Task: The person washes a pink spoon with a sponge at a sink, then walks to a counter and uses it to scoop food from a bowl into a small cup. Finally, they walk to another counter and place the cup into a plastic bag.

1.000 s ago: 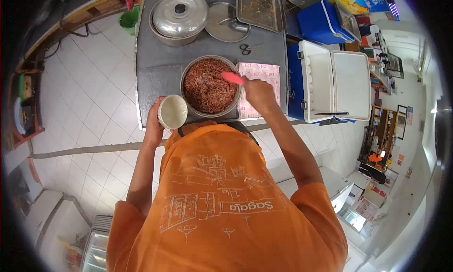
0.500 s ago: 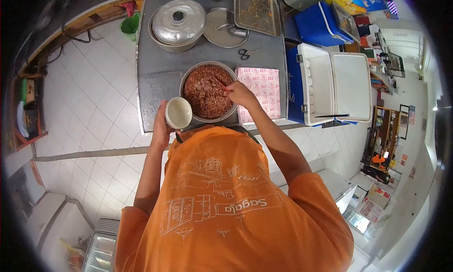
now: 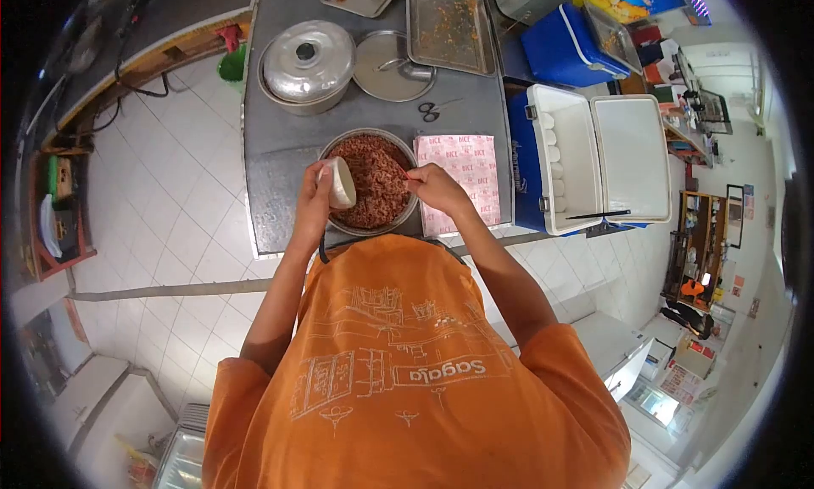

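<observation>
Reddish rice [image 3: 381, 171] fills metal bowl [image 3: 366, 232]; scooping step, likely. Left hand [image 3: 314, 197] grips white cup [image 3: 342, 184] tilted over it; right hand [image 3: 434, 188] fisted at rim, contents unclear. Next: steady cup.

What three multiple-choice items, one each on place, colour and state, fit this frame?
1. Where is the white bowl? A on a chair; B tilted over the rice pot, in the left hand; C in a sink.
2. What colour is the printed sheet beside the pot? A green; B black; C pink.
3. The white cooler is: A open; B shut; C lidless.
Key: B, the hand holds it above the rice; C, pink print shows; A, its lid lies swung back.
</observation>
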`<state>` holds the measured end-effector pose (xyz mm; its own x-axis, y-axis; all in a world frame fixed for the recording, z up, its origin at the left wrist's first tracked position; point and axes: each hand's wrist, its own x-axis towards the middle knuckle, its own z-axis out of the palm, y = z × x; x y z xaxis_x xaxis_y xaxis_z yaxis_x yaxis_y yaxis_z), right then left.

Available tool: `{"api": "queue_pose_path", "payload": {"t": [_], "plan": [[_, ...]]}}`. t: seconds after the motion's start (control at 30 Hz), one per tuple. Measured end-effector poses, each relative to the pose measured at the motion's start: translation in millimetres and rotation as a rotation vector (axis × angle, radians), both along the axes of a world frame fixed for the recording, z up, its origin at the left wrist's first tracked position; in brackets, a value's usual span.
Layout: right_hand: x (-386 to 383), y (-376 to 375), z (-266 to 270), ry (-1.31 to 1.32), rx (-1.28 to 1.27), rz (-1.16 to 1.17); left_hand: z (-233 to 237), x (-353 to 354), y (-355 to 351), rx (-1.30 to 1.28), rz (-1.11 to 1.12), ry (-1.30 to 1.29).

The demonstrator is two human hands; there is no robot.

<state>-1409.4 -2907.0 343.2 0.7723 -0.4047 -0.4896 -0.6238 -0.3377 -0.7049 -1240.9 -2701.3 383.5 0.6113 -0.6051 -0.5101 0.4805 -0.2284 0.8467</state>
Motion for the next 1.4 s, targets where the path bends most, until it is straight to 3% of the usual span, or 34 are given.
{"api": "queue_pose_path", "payload": {"t": [0.2, 0.27, 0.3, 0.37, 0.43, 0.57, 0.8, 0.9, 1.03, 1.1, 1.23, 1.3, 1.4], "plan": [[12.6, 14.8, 51.3, -0.037, -0.126, 0.036, -23.7, -7.0, -8.8, 0.033, -0.092, -0.260], [15.3, 20.9, 66.6, -0.004, -0.136, 0.035, -13.4, -8.0, -12.1, 0.046, -0.041, -0.018], [17.0, 26.3, 78.3, -0.044, -0.227, 0.095, -9.4, -9.1, -14.4, 0.048, -0.043, -0.018], [20.4, 41.6, 90.3, -0.082, -0.316, 0.151, -4.2, -11.9, -19.9, -0.112, 0.026, 0.382], [26.8, 61.5, 92.6, -0.002, -0.607, 0.336, -9.4, -14.6, -23.9, -0.199, 0.075, 0.470], [24.2, 76.4, 90.0, -0.092, -0.815, 0.367, -12.9, -4.0, -23.5, -0.245, 0.089, 0.527], [21.0, 66.9, 113.7, -0.178, -0.832, 0.251, -17.9, 2.8, -19.2, -0.283, 0.090, 0.729], [19.0, 55.9, 115.2, -0.186, -0.514, 0.044, -20.6, 8.1, -18.7, -0.251, 0.055, 0.691], [25.5, 49.5, 82.2, -0.196, -0.325, 0.121, -27.5, 10.8, -22.4, -0.254, -0.049, 0.528], [30.9, 48.5, 80.3, -0.154, -0.501, 0.141, -25.8, 11.1, -23.6, -0.194, -0.073, 0.465], [39.4, 39.2, 113.1, -0.004, -0.546, 0.243, -22.5, 15.4, -18.6, -0.217, -0.062, 0.458], [37.3, 35.1, 106.5, -0.126, -0.465, 0.133, -18.5, 15.2, -17.5, -0.259, -0.048, 0.462], [42.7, 62.2, 87.5, -0.184, -0.270, 0.176, -22.6, 10.1, -15.6, -0.262, 0.074, 0.419]]}}
